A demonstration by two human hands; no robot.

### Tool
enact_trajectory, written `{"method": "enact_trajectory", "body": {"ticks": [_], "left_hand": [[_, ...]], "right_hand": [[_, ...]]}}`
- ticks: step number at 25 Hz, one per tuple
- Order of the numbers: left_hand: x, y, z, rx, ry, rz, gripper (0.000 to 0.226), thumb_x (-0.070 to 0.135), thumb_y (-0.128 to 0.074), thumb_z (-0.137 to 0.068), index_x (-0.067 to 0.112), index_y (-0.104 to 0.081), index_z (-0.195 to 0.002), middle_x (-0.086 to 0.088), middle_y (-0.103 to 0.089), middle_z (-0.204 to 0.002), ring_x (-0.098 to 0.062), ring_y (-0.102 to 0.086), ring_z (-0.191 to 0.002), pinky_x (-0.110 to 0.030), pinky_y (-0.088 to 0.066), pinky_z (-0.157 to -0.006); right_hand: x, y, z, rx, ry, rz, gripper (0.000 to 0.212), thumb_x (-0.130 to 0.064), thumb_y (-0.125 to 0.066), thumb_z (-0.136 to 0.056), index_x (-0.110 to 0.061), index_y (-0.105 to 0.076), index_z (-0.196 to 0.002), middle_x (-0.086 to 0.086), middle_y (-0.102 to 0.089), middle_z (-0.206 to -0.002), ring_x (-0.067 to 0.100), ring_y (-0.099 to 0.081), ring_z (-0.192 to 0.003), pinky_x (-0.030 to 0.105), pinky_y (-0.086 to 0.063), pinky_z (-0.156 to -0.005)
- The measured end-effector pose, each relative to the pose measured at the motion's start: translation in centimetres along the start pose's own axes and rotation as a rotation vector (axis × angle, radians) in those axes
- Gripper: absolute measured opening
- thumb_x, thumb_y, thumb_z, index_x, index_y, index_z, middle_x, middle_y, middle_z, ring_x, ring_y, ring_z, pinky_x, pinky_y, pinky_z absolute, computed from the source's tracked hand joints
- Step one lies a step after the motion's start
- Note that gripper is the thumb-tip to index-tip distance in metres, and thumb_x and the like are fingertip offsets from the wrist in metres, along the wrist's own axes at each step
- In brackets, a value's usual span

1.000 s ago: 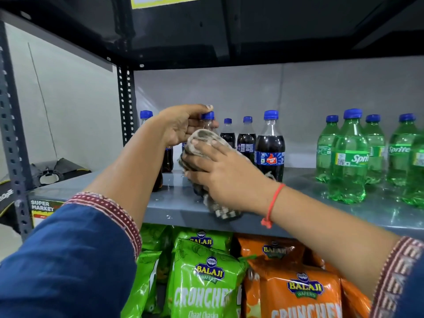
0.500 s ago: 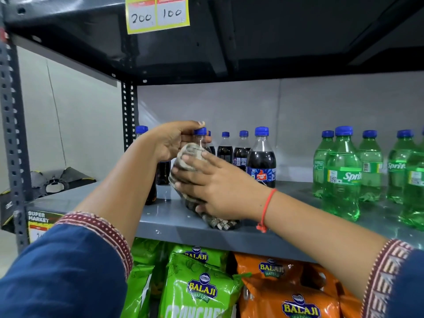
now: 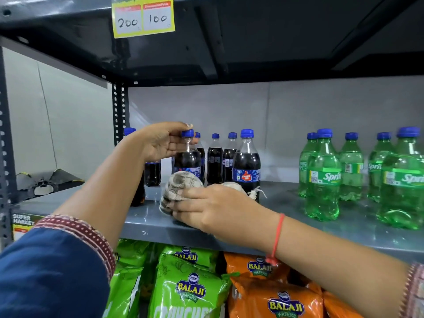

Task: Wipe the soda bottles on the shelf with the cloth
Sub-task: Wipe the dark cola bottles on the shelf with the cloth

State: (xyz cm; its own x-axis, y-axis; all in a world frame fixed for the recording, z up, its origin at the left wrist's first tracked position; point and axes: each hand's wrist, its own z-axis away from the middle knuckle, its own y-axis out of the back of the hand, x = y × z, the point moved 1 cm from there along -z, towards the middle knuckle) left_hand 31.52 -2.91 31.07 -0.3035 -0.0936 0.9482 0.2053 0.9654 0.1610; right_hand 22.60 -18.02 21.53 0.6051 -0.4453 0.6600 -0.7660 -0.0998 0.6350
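A dark cola bottle point(image 3: 187, 159) with a blue cap stands near the front of the grey shelf point(image 3: 146, 220). My left hand point(image 3: 160, 143) grips its neck and cap from the left. My right hand point(image 3: 206, 208) presses a checked beige cloth point(image 3: 176, 188) around the bottle's lower half, hiding its base. Several more cola bottles point(image 3: 246, 166) stand right behind and beside it. A group of green Sprite bottles point(image 3: 323, 177) with blue caps stands farther right on the same shelf.
The dark shelf above point(image 3: 229, 42) hangs low and carries a yellow price tag point(image 3: 143, 17). A perforated upright post point(image 3: 119, 111) stands behind the cola bottles. Green and orange snack bags point(image 3: 190, 288) fill the shelf below. A grey wall point(image 3: 275, 115) backs the shelf.
My right hand has slid the cloth down from the bottle's shoulder to its lower half, uncovering the neck and label. My left hand stays on the cap. The view has tilted upward.
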Motion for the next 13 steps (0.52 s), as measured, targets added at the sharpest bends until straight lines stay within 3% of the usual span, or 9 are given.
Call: {"method": "enact_trajectory", "body": {"ticks": [2,3,4,6,8,10,12,13], "left_hand": [[0.5,-0.5,0.5,0.087,-0.018,-0.046,0.009,0.019,-0.059,-0.082,0.011,-0.062,-0.085,-0.005,-0.069,-0.083,-0.016,-0.062,-0.076,-0.026,-0.049,-0.08],[0.9,-0.8,0.6,0.206,-0.103,-0.134,0.007,0.018,-0.058,-0.082,0.012,-0.062,-0.083,-0.003,-0.064,-0.08,-0.015,-0.056,-0.071,-0.027,-0.048,-0.076],[1.5,-1.2,0.9,0.373,-0.244,-0.281,0.01,0.018,-0.057,-0.082,0.016,-0.06,-0.072,0.0,-0.058,-0.071,-0.013,-0.049,-0.063,-0.026,-0.047,-0.069],[3.3,-3.3,1.3,0.671,-0.658,-0.591,0.038,0.022,-0.051,-0.08,0.021,-0.038,-0.045,0.003,-0.038,-0.046,-0.012,-0.031,-0.047,-0.022,-0.033,-0.047],[4.8,-6.6,1.5,0.575,-0.853,-0.621,0.047,0.03,-0.051,-0.08,0.017,-0.025,-0.044,0.004,-0.025,-0.038,-0.011,-0.023,-0.043,-0.019,-0.02,-0.039],[5.1,-9.6,0.7,0.331,-0.713,-0.529,0.04,0.039,-0.053,-0.083,0.02,-0.04,-0.05,0.015,-0.039,-0.047,-0.006,-0.033,-0.048,-0.016,-0.026,-0.046],[4.1,-11.1,-0.9,0.148,-0.375,-0.435,0.035,0.046,-0.05,-0.084,0.013,-0.062,-0.086,0.001,-0.056,-0.083,-0.014,-0.05,-0.075,-0.024,-0.041,-0.07],[3.2,-11.5,-1.6,0.064,-0.253,-0.354,0.039,0.043,-0.05,-0.086,0.007,-0.06,-0.096,-0.006,-0.058,-0.094,-0.021,-0.053,-0.085,-0.03,-0.044,-0.081]], "right_hand": [[-0.1,1.9,2.0,0.098,-0.031,-0.065,0.031,-0.005,-0.048,-0.084,-0.011,-0.068,-0.107,0.003,-0.07,-0.116,0.024,-0.063,-0.11,0.038,-0.06,-0.075],[0.1,2.8,2.8,0.138,-0.051,-0.061,0.038,-0.007,-0.04,-0.083,-0.012,-0.068,-0.108,0.003,-0.07,-0.116,0.023,-0.064,-0.109,0.038,-0.058,-0.083],[0.5,3.5,3.6,0.165,-0.075,-0.04,0.043,-0.007,-0.035,-0.081,-0.012,-0.069,-0.108,0.002,-0.071,-0.115,0.022,-0.064,-0.108,0.036,-0.054,-0.089],[1.7,4.5,5.0,0.161,-0.134,0.029,0.048,-0.005,-0.032,-0.077,-0.012,-0.069,-0.108,0.001,-0.071,-0.115,0.021,-0.065,-0.107,0.029,-0.051,-0.091],[2.7,4.6,6.0,0.103,-0.162,0.11,0.051,-0.002,-0.031,-0.076,-0.014,-0.069,-0.108,0.0,-0.07,-0.116,0.021,-0.065,-0.106,0.027,-0.052,-0.089],[3.7,3.9,6.8,0.024,-0.118,0.164,0.047,0.0,-0.033,-0.08,-0.011,-0.066,-0.112,0.004,-0.068,-0.119,0.025,-0.063,-0.11,0.033,-0.055,-0.09],[4.6,3.2,7.4,-0.041,-0.09,0.179,0.037,-0.004,-0.042,-0.084,-0.012,-0.064,-0.113,0.005,-0.066,-0.123,0.027,-0.059,-0.116,0.04,-0.056,-0.087],[4.8,2.9,7.5,-0.046,-0.095,0.212,0.028,-0.011,-0.053,-0.084,-0.016,-0.067,-0.108,0.003,-0.067,-0.122,0.026,-0.059,-0.115,0.04,-0.057,-0.085]]}}
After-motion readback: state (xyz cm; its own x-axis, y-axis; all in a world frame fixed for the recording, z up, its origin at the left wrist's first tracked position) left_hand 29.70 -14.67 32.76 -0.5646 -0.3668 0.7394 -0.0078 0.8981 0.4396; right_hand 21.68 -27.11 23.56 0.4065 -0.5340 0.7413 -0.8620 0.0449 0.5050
